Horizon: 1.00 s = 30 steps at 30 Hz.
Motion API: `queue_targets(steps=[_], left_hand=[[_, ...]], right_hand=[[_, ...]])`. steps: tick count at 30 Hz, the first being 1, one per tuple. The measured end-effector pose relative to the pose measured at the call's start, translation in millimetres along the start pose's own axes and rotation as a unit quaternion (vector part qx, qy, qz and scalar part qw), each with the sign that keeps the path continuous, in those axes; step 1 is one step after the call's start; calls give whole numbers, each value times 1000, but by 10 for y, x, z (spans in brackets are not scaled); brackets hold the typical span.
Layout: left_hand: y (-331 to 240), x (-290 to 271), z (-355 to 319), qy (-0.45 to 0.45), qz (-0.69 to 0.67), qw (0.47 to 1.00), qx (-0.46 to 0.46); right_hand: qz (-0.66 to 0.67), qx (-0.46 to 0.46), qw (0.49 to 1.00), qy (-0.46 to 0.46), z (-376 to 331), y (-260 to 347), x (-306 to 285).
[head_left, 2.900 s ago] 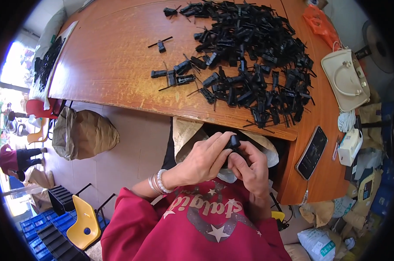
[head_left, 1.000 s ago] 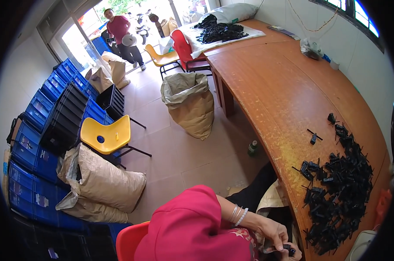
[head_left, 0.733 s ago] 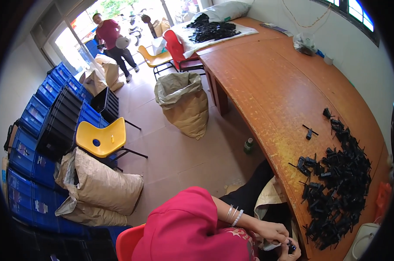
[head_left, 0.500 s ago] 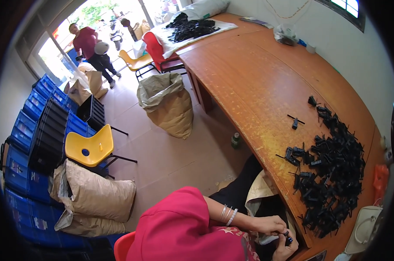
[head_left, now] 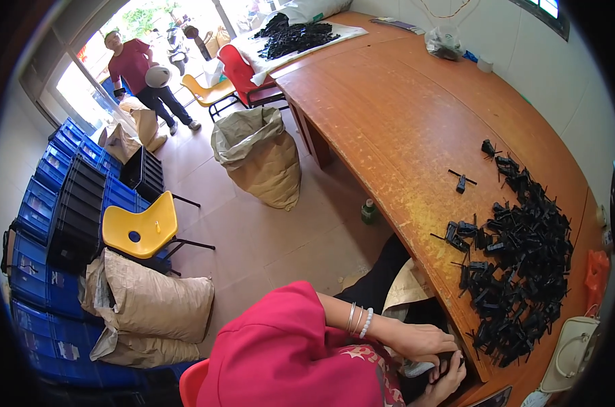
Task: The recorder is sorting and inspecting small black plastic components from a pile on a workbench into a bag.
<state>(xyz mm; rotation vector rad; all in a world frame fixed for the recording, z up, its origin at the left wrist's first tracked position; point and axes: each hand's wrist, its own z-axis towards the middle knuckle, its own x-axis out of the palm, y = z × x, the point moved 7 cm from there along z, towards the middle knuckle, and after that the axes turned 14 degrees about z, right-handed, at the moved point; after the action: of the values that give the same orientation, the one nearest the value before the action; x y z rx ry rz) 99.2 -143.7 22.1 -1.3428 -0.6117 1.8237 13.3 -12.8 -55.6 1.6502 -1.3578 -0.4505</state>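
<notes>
Close together at the table's near edge, my left hand (head_left: 421, 341) and my right hand (head_left: 446, 382) are both closed around a small black plastic part (head_left: 444, 363). Fingers cover most of it, so its shape is hard to make out. Two bangles and a beaded bracelet (head_left: 366, 323) circle my left wrist. Right beside my hands on the table, a large heap of black plastic parts (head_left: 517, 271) with thin protruding pins is spread out. One similar black part (head_left: 461, 182) lies apart from the heap.
The curved wooden table (head_left: 382, 115) carries flat black pieces (head_left: 294, 37) at its far end. An open paper sack (head_left: 260, 159) and a green bottle (head_left: 368, 211) stand on the floor. Left are a yellow chair (head_left: 155, 224), filled sacks (head_left: 158, 298) and blue crates (head_left: 32, 264). A person (head_left: 134, 68) stands by the doorway.
My left hand has shifted slightly and its fingers now cover the black part more. The person by the doorway has moved a foot and turned a little.
</notes>
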Motion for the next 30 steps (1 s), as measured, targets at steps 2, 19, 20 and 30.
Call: queue_targets(steps=[2, 19, 20, 30], left_hand=[[24, 11, -16, 16, 46, 999, -12], [46, 89, 102, -82, 322, 938, 102], [16, 85, 121, -79, 360, 921, 127], [41, 219, 30, -58, 298, 947, 104]], right_hand=[[11, -38, 998, -50, -50, -34, 77], [29, -78, 997, -5, -168, 104, 392], [31, -85, 996, -5, -165, 94, 375], [-2, -146, 988, -46, -215, 44, 302]])
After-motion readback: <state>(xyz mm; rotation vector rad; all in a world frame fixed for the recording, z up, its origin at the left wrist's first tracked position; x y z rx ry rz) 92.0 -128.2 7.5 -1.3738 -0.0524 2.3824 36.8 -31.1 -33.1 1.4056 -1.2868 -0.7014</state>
